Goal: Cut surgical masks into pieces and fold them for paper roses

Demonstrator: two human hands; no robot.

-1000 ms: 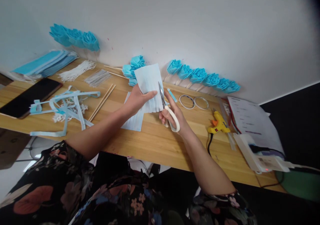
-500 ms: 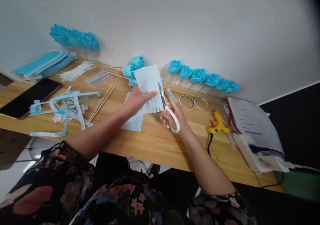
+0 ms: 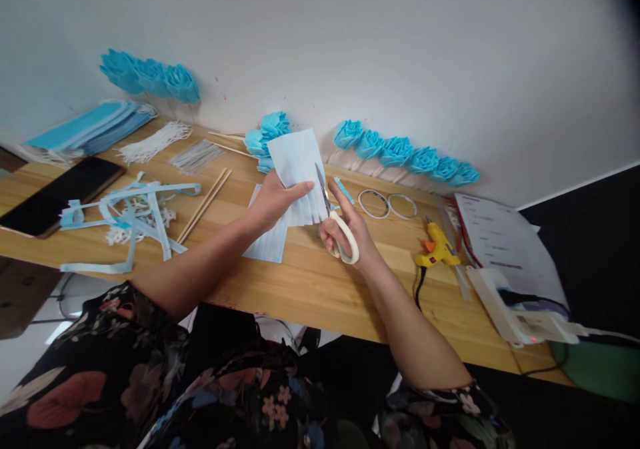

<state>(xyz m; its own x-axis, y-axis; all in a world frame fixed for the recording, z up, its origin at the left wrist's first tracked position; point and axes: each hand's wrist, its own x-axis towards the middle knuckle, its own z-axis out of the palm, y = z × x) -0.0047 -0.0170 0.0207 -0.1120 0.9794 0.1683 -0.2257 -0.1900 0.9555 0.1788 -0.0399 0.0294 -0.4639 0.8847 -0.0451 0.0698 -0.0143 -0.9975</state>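
Between thumb and fingers, my left hand (image 3: 275, 202) grips a pale blue sheet of mask fabric (image 3: 297, 152), raised over the table. White-handled scissors (image 3: 345, 236) are in my right hand (image 3: 357, 229), with their blades lying along the sheet's right edge. Another pale blue sheet (image 3: 270, 242) lies flat beneath my left hand. A small blue strip (image 3: 344, 190) rests just beyond my right fingers. Behind the held sheet, a few blue fabric flowers (image 3: 274, 126) on sticks are partly hidden.
Along the wall stand blue flowers at left (image 3: 150, 76) and right (image 3: 397, 150). Leftward lie a stack of masks (image 3: 95, 126), a phone (image 3: 60, 196), cut strips (image 3: 155, 219) and wooden sticks (image 3: 205, 206). To the right are tape rings (image 3: 374, 204), a yellow glue gun (image 3: 437, 246) and a power strip (image 3: 525, 316).
The scissors have shifted very slightly at the sheet's right edge. My left hand and the sheet stay in place.
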